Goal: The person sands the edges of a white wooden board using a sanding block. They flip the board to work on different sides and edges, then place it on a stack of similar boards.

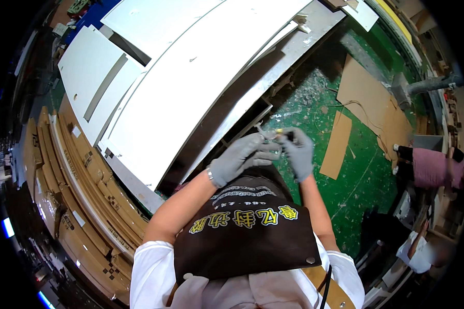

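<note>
Both hands wear grey work gloves and meet above the lap of a dark printed apron [247,239]. My left hand [245,157] has its fingers curled around a small pale, partly see-through object [268,134], too blurred to name. Close by on the right, the thumb and fingers of my right hand [299,152] pinch a small piece with a yellow end [279,131]. Whether the two pieces are joined I cannot tell. Just beyond the hands lies the near edge of a bench [313,29] bearing a large white panel [193,85].
More cut white panels [92,73] lie at the far left. Long cardboard-wrapped packages [89,216] are stacked along the left. Flat cardboard [336,145] and cords lie on the green floor [355,185]. Two other people [429,168] are at the right.
</note>
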Tool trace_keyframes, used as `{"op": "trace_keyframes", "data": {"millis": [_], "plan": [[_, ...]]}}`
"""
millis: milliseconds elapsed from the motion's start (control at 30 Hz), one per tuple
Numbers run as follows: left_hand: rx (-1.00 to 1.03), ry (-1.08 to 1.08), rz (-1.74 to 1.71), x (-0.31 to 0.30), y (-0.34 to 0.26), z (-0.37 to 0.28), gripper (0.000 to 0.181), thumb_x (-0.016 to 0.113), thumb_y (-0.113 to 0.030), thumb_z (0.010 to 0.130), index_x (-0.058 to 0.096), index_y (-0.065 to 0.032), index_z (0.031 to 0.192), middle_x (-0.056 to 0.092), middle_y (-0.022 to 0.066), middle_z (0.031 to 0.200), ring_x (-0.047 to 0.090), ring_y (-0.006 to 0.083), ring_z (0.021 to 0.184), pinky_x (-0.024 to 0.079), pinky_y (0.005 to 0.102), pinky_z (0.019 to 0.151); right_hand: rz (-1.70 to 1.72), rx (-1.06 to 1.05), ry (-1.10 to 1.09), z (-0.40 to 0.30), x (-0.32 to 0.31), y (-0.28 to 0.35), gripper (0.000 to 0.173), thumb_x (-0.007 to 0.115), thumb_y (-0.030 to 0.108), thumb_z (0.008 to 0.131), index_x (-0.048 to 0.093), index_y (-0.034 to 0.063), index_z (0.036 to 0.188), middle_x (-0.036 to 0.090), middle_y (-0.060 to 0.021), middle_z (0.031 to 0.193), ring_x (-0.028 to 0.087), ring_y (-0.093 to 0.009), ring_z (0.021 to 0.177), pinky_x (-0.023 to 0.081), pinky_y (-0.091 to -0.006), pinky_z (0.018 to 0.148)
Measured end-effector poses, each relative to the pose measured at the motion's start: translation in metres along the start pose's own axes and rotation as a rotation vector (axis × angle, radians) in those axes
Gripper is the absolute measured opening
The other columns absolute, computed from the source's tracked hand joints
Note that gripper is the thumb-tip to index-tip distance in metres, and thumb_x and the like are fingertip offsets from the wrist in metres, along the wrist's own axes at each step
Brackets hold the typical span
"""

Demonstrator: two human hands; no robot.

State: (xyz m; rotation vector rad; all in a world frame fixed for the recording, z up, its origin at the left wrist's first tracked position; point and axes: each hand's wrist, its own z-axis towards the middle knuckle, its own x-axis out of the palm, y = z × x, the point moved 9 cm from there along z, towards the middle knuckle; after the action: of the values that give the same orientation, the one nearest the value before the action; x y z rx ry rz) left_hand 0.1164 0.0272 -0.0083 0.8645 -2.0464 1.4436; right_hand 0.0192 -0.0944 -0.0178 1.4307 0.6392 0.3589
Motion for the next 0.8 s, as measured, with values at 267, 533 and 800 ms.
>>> {"op": "trace_keyframes", "data": {"millis": [267,533,800], "plan": [[0.377,-0.461,1.538,-0.003,-0.109,0.047,0.039,0.070,-0.021,0.086,0.064,-0.0077,0.122,0.067,0.0087,0.102,0.065,0.0205,0.095,0.053,0.0328,0.087,-0.483,0.450,-0.161,0.014,-0.236,-0.227,0.032,0.073,0.025,0.087,0.067,0.0023,0.108,0.069,-0.0054,0.085,0.063,-0.016,0.072,0.050,-0.0310,0.065],[0.106,-0.714,1.965,-0.087,-0.198,0.073,0.025,0.064,-0.031,0.091,0.071,-0.0108,0.103,0.068,0.0088,0.098,0.065,0.0260,0.089,0.051,0.0372,0.081,-0.540,0.579,0.177,0.025,-0.231,-0.263,0.032,0.070,0.023,0.085,0.069,0.0056,0.112,0.071,-0.0073,0.088,0.065,-0.017,0.079,0.051,-0.0322,0.075],[-0.123,-0.535,2.036,-0.088,-0.208,0.114,0.018,0.061,-0.025,0.092,0.068,-0.0092,0.091,0.066,0.0091,0.093,0.064,0.0277,0.086,0.051,0.0381,0.079,-0.354,0.555,0.191,0.041,-0.189,-0.254,0.026,0.068,0.025,0.088,0.071,0.0054,0.104,0.060,0.0008,0.070,0.055,-0.008,0.060,0.045,-0.0263,0.052]]}}
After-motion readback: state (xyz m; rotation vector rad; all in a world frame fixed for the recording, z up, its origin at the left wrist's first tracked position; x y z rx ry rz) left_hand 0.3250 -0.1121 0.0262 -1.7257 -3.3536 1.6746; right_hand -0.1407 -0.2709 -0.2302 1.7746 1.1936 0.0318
